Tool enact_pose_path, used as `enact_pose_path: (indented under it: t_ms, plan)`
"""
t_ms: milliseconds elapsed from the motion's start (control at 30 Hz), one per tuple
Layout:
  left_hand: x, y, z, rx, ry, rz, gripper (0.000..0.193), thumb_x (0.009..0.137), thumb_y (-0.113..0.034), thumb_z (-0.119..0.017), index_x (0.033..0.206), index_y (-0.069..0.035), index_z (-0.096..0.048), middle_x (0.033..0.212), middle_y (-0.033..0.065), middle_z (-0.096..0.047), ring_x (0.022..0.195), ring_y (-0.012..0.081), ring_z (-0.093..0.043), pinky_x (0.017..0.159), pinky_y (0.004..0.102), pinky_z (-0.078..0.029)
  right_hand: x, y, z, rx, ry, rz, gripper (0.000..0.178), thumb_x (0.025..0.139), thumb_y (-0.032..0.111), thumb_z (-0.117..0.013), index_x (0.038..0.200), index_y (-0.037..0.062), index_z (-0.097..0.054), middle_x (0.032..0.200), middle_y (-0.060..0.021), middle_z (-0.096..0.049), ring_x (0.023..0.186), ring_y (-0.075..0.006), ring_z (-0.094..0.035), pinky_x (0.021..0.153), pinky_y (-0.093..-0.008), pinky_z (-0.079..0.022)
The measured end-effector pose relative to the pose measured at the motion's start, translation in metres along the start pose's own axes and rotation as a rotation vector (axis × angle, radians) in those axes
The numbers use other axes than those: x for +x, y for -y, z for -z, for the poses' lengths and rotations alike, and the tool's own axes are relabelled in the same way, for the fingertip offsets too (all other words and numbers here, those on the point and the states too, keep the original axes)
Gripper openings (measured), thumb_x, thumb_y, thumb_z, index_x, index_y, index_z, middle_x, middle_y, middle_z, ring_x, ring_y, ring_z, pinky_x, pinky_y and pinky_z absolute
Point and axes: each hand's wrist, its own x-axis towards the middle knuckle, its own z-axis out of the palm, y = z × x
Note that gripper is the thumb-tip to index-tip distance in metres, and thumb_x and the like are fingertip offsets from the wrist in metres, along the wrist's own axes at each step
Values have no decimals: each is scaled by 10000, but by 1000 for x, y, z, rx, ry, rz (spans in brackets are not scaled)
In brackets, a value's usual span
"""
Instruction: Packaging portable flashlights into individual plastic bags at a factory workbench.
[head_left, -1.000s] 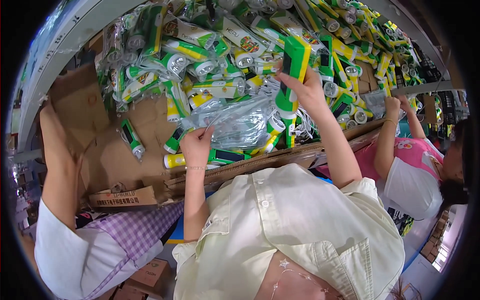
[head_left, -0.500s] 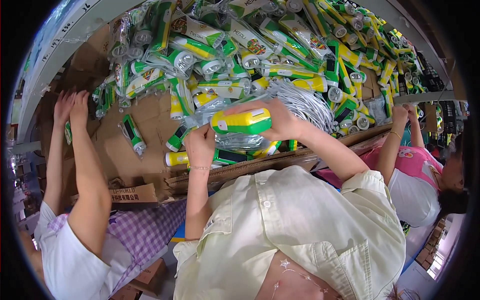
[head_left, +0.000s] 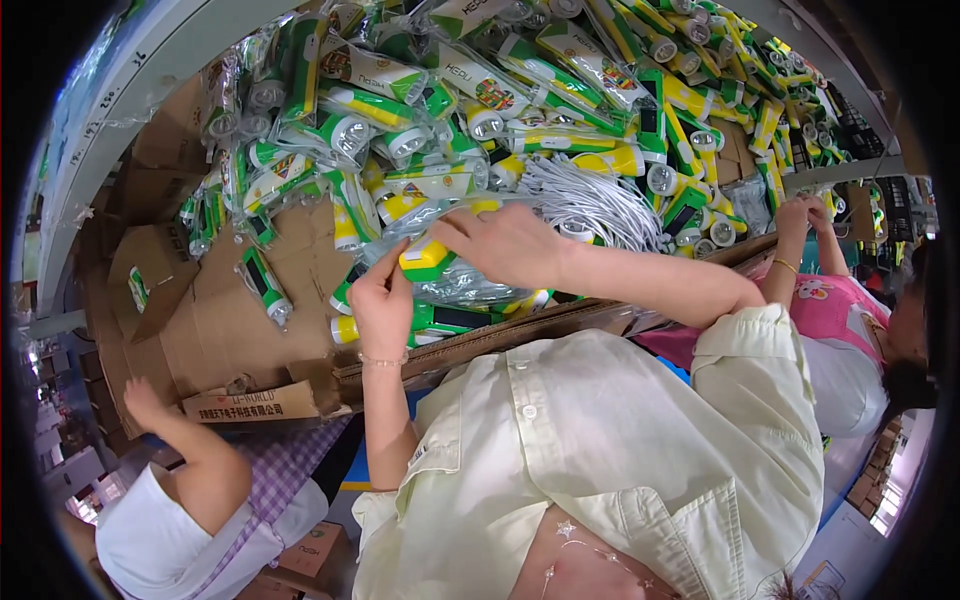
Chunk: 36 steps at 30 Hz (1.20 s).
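A yellow and green flashlight (head_left: 425, 258) lies between my two hands above the near edge of the carton. My right hand (head_left: 515, 245) is closed over it from the right, hiding most of its body. At its left end, my left hand (head_left: 383, 300) is closed, pinching what looks like the edge of a clear plastic bag (head_left: 425, 214). How far the bag reaches around the flashlight is hidden by my fingers. More clear bags (head_left: 465, 285) lie just under my hands. A bundle of white cords (head_left: 590, 200) sits beyond my right wrist.
Several bagged flashlights (head_left: 480, 85) are heaped across the back. One bagged flashlight (head_left: 265, 280) lies apart on brown cardboard (head_left: 225, 335). A co-worker's hand (head_left: 148, 403) is at the left, another's hands (head_left: 805, 215) at the right. A carton edge (head_left: 560, 318) runs before me.
My right hand has shifted left and turned over the flashlight, which now shows only its end. The left co-worker's arms have drawn back toward the near side, uncovering a cardboard flap.
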Motion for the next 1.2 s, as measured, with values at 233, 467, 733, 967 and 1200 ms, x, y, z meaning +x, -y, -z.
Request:
enact_pose_path:
  t_ms: [233, 467, 733, 967, 1200]
  plan:
    - [9, -14, -4, 11, -53, 29, 153, 790, -54, -604, 914, -7, -681, 599, 144, -575, 494, 97, -502, 498, 269, -419, 11, 15, -29, -379, 318, -114, 326, 722, 117, -593, 1027, 3, -565, 847, -146, -592, 668, -246, -612, 488, -336, -478]
    - [-14, 9, -9, -157, -7, 117, 179, 850, -134, -613, 861, 40, -658, 576, -6, -553, 454, 31, -446, 411, 191, -330, 4, 6, -13, -107, 330, -71, 295, 729, 129, -579, 1017, 67, -600, 859, -57, -631, 721, -242, -638, 558, -356, -476]
    - [-3, 42, -8, -235, 71, 360, 182, 846, -128, -620, 850, 50, -657, 564, -2, -548, 422, 40, -463, 377, 195, -333, -76, -115, 4, -224, 289, -794, 157, 726, 289, -668, 781, 143, -682, 767, -44, -648, 743, -258, -628, 624, -364, -492]
    - [0, 51, -14, -210, 89, 346, 170, 831, -116, -620, 832, 49, -662, 531, 4, -539, 416, 53, -476, 397, 212, -345, -92, -129, 6, 20, 100, -763, 133, 704, 285, -672, 730, 157, -694, 707, -58, -649, 679, -252, -630, 595, -373, -498]
    - [-2, 53, -20, -195, 114, 309, 171, 848, -129, -609, 808, 32, -653, 537, -10, -528, 413, 45, -459, 381, 197, -334, -96, -128, 15, 119, 121, -902, 211, 653, 331, -746, 734, 143, -695, 715, -60, -656, 696, -244, -627, 630, -356, -490]
